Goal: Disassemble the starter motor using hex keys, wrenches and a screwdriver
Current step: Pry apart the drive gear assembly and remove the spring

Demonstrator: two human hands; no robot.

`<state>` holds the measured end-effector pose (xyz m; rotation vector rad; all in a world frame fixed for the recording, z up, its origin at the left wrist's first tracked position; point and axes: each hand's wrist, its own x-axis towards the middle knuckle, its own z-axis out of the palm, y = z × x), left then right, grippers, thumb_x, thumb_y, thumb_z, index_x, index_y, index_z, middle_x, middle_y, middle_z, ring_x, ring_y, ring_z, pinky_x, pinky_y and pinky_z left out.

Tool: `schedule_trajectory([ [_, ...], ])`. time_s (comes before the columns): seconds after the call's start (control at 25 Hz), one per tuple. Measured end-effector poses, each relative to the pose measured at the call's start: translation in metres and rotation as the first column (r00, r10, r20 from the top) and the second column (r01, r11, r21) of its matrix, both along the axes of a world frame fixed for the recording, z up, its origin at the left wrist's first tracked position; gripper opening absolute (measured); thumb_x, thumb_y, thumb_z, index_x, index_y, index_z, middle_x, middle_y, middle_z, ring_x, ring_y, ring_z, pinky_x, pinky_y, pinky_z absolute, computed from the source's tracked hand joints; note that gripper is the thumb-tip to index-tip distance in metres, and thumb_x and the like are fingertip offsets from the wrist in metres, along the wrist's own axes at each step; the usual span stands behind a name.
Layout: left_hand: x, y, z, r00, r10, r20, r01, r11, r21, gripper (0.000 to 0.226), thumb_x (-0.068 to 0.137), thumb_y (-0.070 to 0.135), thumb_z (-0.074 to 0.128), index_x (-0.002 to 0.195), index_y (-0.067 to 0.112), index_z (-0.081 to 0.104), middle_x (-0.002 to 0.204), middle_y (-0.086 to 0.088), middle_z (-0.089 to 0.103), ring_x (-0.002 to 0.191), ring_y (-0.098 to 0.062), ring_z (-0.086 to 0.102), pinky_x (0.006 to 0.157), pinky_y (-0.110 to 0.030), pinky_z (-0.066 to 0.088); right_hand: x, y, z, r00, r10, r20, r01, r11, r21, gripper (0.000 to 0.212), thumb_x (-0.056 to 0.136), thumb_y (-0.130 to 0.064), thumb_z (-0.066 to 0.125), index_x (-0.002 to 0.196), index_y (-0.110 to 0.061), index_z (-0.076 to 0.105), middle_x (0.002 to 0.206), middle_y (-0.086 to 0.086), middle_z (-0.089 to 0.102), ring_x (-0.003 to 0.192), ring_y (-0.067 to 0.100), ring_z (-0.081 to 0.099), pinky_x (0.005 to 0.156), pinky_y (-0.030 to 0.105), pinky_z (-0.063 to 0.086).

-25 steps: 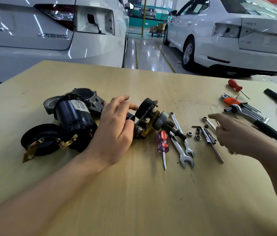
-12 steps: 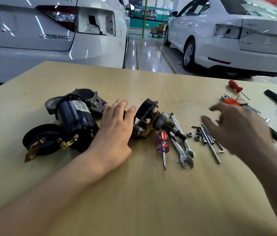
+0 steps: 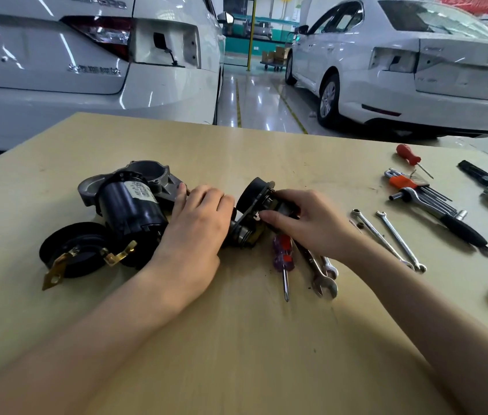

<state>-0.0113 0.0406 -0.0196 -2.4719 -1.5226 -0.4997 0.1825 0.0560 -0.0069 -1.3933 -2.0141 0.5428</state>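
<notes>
Pale, smooth wooden counter (image 3: 236,339). Left of centre, cylindrical black starter motor (image 3: 130,212); left hand (image 3: 198,232) resting curled against it. At centre, right hand (image 3: 311,226), fingers (image 3: 269,217) grasping disc-shaped black end assembly (image 3: 254,196). Right, slim chrome wrenches (image 3: 386,235).

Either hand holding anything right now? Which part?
Right hand grips the armature assembly by its shaft end, just right of the black end plate. Left hand lies curled over its other end; an actual grip cannot be told.
</notes>
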Motion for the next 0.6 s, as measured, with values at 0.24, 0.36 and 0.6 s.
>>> schedule_trajectory([
  [0.24,-0.003,0.001,0.003,0.998,-0.029,-0.063,0.028,0.999,-0.016,0.073,0.079,-0.004,0.051,0.143,0.017,0.023,0.144,0.002,0.029,0.14,-0.016,0.017,0.12,-0.046,0.001,0.016,-0.003,0.006,0.999,0.025,0.039,-0.025,1.0,-0.002,0.024,0.09,-0.028,0.063,0.085,-0.004,0.067,0.055,0.005,0.046,0.055,0.009,0.039,0.054,0.034,0.033],
  [0.36,-0.005,0.003,0.004,1.0,-0.004,-0.023,0.003,1.0,-0.029,0.07,0.079,-0.004,0.051,0.142,0.014,0.026,0.141,-0.001,0.033,0.136,-0.02,0.023,0.12,-0.043,0.006,0.026,-0.004,0.007,1.0,0.002,-0.005,-0.002,1.0,-0.017,0.025,0.089,-0.026,0.065,0.091,-0.002,0.068,0.055,0.006,0.049,0.052,0.006,0.041,0.048,0.029,0.036],
  [0.6,-0.001,0.001,0.007,0.999,0.015,-0.033,-0.016,0.999,-0.032,0.057,0.085,0.002,0.05,0.137,0.003,0.029,0.136,-0.012,0.035,0.126,-0.026,0.031,0.11,-0.034,0.022,0.035,-0.004,0.013,0.97,-0.122,-0.212,0.096,0.987,-0.132,0.009,0.09,-0.016,0.064,0.09,-0.012,0.072,0.055,-0.004,0.062,0.045,0.001,0.045,0.042,0.013,0.031],
])
